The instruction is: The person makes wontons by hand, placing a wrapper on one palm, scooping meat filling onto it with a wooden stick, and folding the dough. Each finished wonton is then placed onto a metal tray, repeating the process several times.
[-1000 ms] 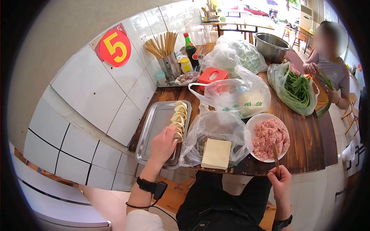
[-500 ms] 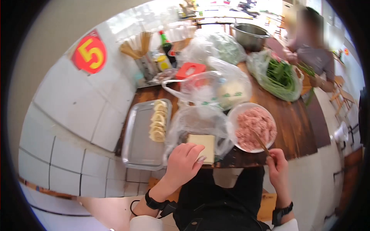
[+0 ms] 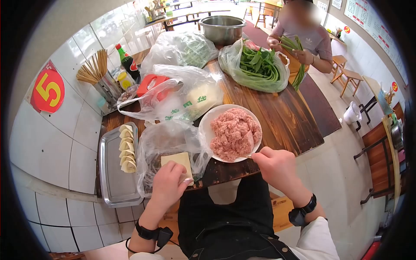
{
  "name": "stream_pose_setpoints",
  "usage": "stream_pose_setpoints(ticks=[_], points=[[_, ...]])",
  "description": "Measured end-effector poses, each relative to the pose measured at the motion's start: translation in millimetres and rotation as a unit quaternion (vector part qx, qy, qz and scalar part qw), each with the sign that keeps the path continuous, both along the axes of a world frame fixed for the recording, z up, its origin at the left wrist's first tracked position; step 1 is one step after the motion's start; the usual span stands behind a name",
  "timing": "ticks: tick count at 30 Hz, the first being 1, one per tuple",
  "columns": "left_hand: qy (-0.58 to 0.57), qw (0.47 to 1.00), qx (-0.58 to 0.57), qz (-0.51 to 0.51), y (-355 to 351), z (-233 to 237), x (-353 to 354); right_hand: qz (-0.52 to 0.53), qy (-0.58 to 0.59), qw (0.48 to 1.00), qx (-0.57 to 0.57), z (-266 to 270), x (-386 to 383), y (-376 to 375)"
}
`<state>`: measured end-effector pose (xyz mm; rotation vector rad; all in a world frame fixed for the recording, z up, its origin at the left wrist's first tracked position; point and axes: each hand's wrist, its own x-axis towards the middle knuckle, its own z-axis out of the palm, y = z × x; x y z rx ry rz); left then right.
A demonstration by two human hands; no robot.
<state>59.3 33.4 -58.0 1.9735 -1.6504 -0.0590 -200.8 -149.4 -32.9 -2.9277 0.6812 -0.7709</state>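
Note:
My left hand [image 3: 170, 182] is over the stack of square wonton wrappers [image 3: 177, 161], its fingers bent on the top sheet and the thumb at the near right edge. The wrappers lie on a clear plastic bag [image 3: 169, 134]. My right hand [image 3: 275, 167] grips a thin wooden spatula [image 3: 247, 157], mostly hidden by the fist. Its tip reaches into the pink minced meat [image 3: 236, 132], heaped in a white bowl [image 3: 208, 119]. To the left, a metal tray [image 3: 113, 184] carries a row of folded wontons [image 3: 127, 149] along its right side.
Behind the wrappers sit stuffed plastic bags [image 3: 199, 97], a red box [image 3: 151, 84], chopsticks [image 3: 95, 65] and a sauce bottle [image 3: 126, 60]. Leafy greens [image 3: 260, 65] in a bag and a steel pot [image 3: 222, 30] stand farther back. Across the table, a person [image 3: 303, 37] holds green stalks.
The view has swung right, so the table sits farther left in frame. My right hand has moved closer to the bowl, and the spatula now lies lower at the meat's near edge.

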Motion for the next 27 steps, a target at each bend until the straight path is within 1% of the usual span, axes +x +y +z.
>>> stream_pose_setpoints(ticks=[1, 2, 4, 7, 8, 9, 10, 12, 13, 14, 15, 16, 17, 18, 19, 20, 22, 23, 26, 27], points=[[0.001, 1.0, 0.001, 0.0, 0, -3, 2, 0.008, 0.036, 0.999, -0.019, 2, 2, -2], [0.01, 1.0, 0.009, -0.004, 1, -7, 5, 0.009, 0.037, 0.999, -0.019, 6, 2, -3], [0.02, 1.0, 0.015, -0.007, 1, -9, 8, 0.033, 0.091, 0.995, -0.029, 19, -1, -6], [0.032, 0.999, 0.012, -0.007, 0, -11, 10, 0.024, 0.106, 0.993, -0.046, 34, -6, -10], [0.04, 0.999, 0.005, 0.013, 0, -14, 10, 0.023, 0.109, 0.993, -0.047, 35, -5, -10], [0.049, 0.998, -0.002, 0.034, 0, -16, 11, 0.026, 0.077, 0.995, -0.05, 35, -3, -11], [0.051, 0.998, -0.002, 0.033, 1, -17, 14, 0.03, 0.045, 0.997, -0.053, 34, -1, -11], [0.166, 0.978, -0.094, 0.087, 3, -18, 21, 0.043, 0.033, 0.997, -0.059, 24, 8, -12], [0.167, 0.978, -0.094, 0.087, 4, -15, 21, 0.057, 0.018, 0.996, -0.063, 20, 10, -12], [0.356, 0.918, -0.14, 0.103, 6, -12, 21, 0.057, 0.018, 0.996, -0.063, 20, 10, -12], [0.531, 0.82, -0.181, 0.114, 9, -8, 22, 0.059, 0.053, 0.995, -0.063, 20, 11, -11], [0.606, 0.774, -0.165, 0.079, 13, 1, 26, 0.061, 0.086, 0.992, -0.063, 20, 12, -11], [0.605, 0.775, -0.166, 0.08, 17, 5, 27, 0.062, 0.086, 0.992, -0.064, 23, 10, -13], [0.705, 0.688, -0.165, 0.052, 19, 8, 28, 0.061, 0.105, 0.991, -0.055, 29, 5, -16], [0.791, 0.589, -0.162, 0.022, 21, 9, 28, 0.061, 0.123, 0.989, -0.045, 33, 2, -18], [0.791, 0.59, -0.163, 0.022, 21, 6, 27, 0.061, 0.122, 0.99, -0.046, 35, 0, -18], [0.863, 0.489, -0.13, -0.001, 21, -2, 20, 0.042, 0.102, 0.993, -0.037, 38, -3, -19], [0.863, 0.489, -0.128, -0.003, 19, -3, 15, 0.039, 0.102, 0.993, -0.037, 37, -5, -18], [0.919, 0.361, -0.158, 0.011, 14, -9, -7, 0.018, 0.08, 0.996, -0.023, 29, -8, -17], [0.919, 0.361, -0.157, 0.011, 14, -12, -14, 0.012, 0.064, 0.998, -0.02, 28, -8, -17]])
